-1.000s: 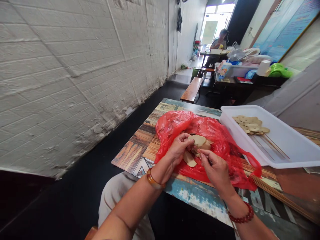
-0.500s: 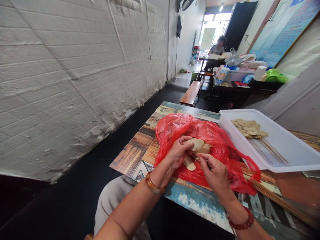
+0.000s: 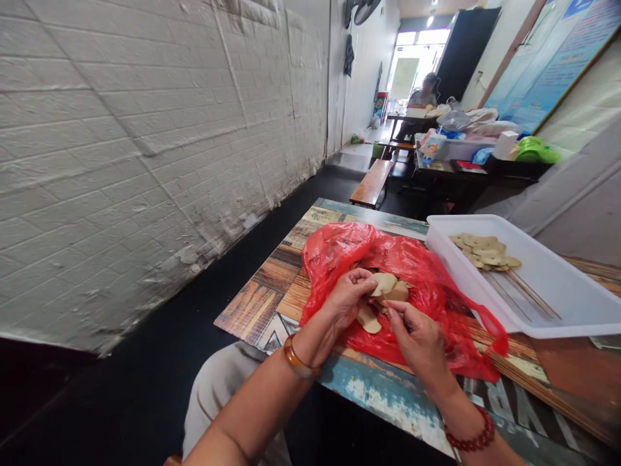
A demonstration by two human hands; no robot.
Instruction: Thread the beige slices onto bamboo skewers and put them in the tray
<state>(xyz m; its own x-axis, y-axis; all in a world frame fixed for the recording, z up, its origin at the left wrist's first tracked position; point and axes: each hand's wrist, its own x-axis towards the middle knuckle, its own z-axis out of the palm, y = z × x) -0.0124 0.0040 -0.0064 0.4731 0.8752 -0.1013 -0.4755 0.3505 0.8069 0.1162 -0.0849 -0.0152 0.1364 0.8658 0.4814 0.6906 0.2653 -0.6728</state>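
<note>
Between its thumb and fingers, my left hand (image 3: 353,292) pinches a pale, flat, oval food slice (image 3: 385,284). My right hand (image 3: 416,333), just to the right, is closed on a thin wooden skewer (image 3: 384,299) whose tip meets the lower edge of that slice; whether it has gone in I cannot tell. Under both hands lies an opened red plastic bag (image 3: 427,265) with more pale slices, one of them a long slice (image 3: 369,320) near my left wrist. Most of the skewer is hidden by my right fingers.
A white plastic tray (image 3: 577,285) at the right holds skewered slices (image 3: 485,251). Loose bamboo skewers (image 3: 543,388) lie along the wood-patterned table (image 3: 262,291). Beyond are a bench (image 3: 372,183), a cluttered table and a seated person (image 3: 423,97). A white wall (image 3: 169,129) runs along the left.
The view has shifted very slightly. Both hands keep nearly the same place, with the slice and skewer still held together.
</note>
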